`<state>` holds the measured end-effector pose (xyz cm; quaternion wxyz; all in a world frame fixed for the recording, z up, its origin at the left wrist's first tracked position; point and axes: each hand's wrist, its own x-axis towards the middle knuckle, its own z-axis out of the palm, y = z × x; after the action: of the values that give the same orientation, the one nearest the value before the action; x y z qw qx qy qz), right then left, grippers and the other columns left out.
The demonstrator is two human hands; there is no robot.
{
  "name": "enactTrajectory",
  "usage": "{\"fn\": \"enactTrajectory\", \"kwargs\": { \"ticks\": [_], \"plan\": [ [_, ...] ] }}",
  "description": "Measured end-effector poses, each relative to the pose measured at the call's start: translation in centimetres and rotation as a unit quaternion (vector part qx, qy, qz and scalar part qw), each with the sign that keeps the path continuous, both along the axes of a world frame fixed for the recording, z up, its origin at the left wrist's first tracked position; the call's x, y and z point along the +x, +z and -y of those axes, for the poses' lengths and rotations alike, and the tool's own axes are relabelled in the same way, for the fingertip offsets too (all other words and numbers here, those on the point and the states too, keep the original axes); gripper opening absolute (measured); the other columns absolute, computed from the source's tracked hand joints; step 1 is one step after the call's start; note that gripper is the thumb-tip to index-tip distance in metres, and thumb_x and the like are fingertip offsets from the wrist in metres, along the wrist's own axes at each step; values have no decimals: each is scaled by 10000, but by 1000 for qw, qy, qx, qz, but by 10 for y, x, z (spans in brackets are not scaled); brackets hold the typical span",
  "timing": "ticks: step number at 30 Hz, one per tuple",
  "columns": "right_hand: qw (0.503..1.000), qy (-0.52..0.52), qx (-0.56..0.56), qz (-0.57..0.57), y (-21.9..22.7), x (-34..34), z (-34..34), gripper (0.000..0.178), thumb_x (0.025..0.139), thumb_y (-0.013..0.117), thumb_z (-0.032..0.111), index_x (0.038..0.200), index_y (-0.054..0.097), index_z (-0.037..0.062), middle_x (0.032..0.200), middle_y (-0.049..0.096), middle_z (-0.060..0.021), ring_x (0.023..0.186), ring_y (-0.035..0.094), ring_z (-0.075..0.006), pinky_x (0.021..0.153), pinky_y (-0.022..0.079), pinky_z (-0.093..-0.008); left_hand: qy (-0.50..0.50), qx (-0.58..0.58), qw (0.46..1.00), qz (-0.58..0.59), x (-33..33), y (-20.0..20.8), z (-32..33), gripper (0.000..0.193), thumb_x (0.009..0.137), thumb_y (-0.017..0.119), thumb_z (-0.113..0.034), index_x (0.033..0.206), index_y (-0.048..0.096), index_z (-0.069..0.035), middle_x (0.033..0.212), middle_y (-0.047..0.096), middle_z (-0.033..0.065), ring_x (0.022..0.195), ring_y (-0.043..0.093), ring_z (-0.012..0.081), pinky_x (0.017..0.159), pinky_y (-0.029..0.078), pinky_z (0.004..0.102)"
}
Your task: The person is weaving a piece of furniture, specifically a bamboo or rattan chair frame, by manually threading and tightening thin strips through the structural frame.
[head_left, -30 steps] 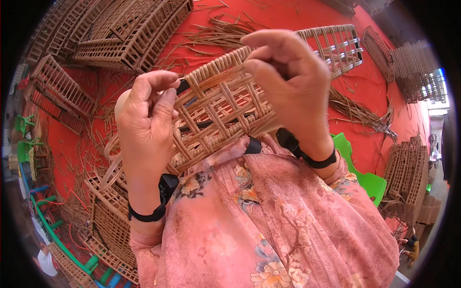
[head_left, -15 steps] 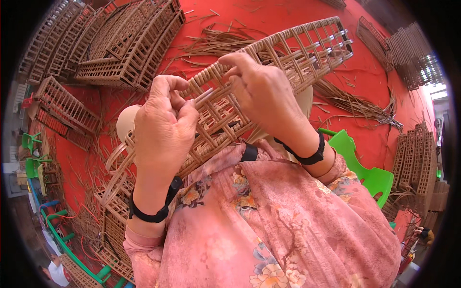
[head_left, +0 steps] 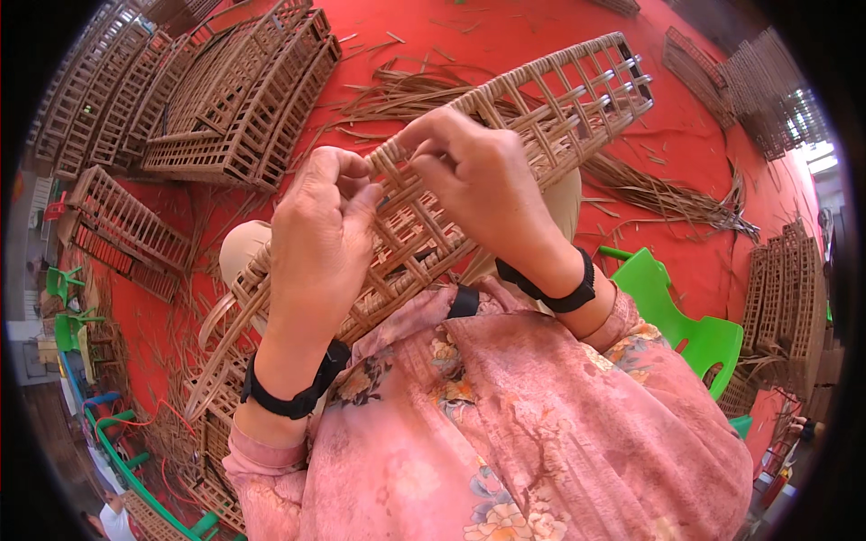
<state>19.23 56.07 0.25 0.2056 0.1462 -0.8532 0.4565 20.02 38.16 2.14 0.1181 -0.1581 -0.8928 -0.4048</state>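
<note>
A long brown wicker basket [head_left: 550, 99] with open lattice sides lies tilted across my lap, its rim wrapped in coiled strips. My left hand [head_left: 320, 234] is closed at the rim, thumb and index finger pinched over the wrapping. Just to its right, my right hand [head_left: 483, 176] bends over the same rim, its fingers curled together. What lies between the right fingertips is hidden. Loose strip ends [head_left: 216, 334] stick out from the basket's lower left end, beside my left forearm.
Stacked wicker baskets [head_left: 234, 99] stand at the far left, with a smaller one [head_left: 126, 225] nearer. Bundles of loose strips [head_left: 667, 194] lie on the red floor covering [head_left: 505, 36]. A green plastic chair [head_left: 672, 311] stands at my right. More baskets [head_left: 783, 288] are at the right edge.
The pale strip end that poked out by my left thumb no longer shows. My right hand has moved slightly left along the rim, closer to my left hand.
</note>
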Motion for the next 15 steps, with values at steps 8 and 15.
{"fn": "enactTrajectory", "kwargs": {
  "ticks": [8, 15],
  "plan": [
    [988, -53, -148, -8, 22, -4, -33, 189, 862, 631, 16, 1043, 679, -9, 789, 706, -129, 704, 693, -181, 664, 541, -304, -141, 191, 944, 231, -33, 7, -26, 212, 991, 602, -125, 1177, 595, -24, 933, 671, 5, 690, 548, 47, 628, 474, 219],
    [991, -93, 81, 57, -2, -12, -43, 231, 931, 556, 111, 1121, 618, -6, 870, 700, -241, 843, 686, -398, 754, 529, -459, -93, 50, 981, 164, -32, 15, -40, 241, 894, 604, -12, 1134, 582, -11, 676, 559, -32, 626, 476, 31, 588, 380, 216]
  ]
}}
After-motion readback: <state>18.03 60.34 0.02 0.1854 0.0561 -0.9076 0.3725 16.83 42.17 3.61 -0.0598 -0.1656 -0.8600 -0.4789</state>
